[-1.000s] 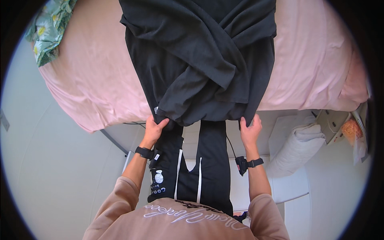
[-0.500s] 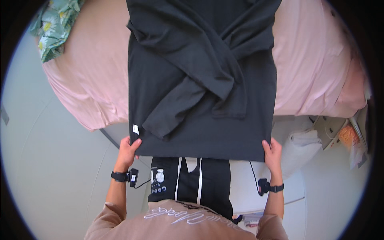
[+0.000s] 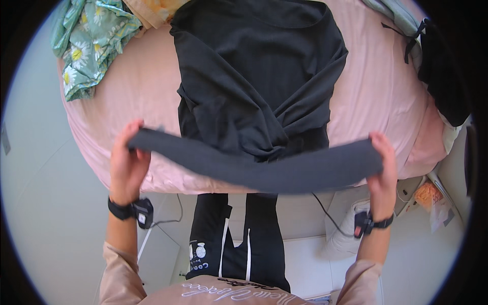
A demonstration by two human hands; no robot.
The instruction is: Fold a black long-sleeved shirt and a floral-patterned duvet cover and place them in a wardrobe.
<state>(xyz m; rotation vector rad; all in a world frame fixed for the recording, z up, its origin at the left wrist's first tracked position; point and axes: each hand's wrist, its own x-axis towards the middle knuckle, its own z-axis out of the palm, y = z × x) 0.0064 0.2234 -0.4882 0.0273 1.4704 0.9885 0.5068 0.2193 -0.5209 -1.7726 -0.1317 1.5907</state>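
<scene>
A black long-sleeved top (image 3: 254, 66) lies on the pink bed sheet (image 3: 132, 96), its neckline away from me and its sleeves crossed over its body. Its bottom hem is lifted toward me and sags in a blurred band between my hands. My left hand (image 3: 129, 160) grips the hem's left corner. At the right corner, my right hand (image 3: 384, 160) is closed on the cloth in the same way. Each wrist wears a black strap with a small device and a cable. The folded-up hem hides the lower part of the top.
Green daisy-print cloth (image 3: 89, 51) lies at the bed's far left, next to orange cloth (image 3: 157, 10). Black and grey clothing (image 3: 442, 71) is at the far right. Below the bed's right edge are a rolled white bundle (image 3: 348, 229) and an orange item in a clear bag (image 3: 428, 195).
Both hands have moved up and apart, raising the hem off the bed's front edge. More of the bed's far side, with the top's neckline, has come into view.
</scene>
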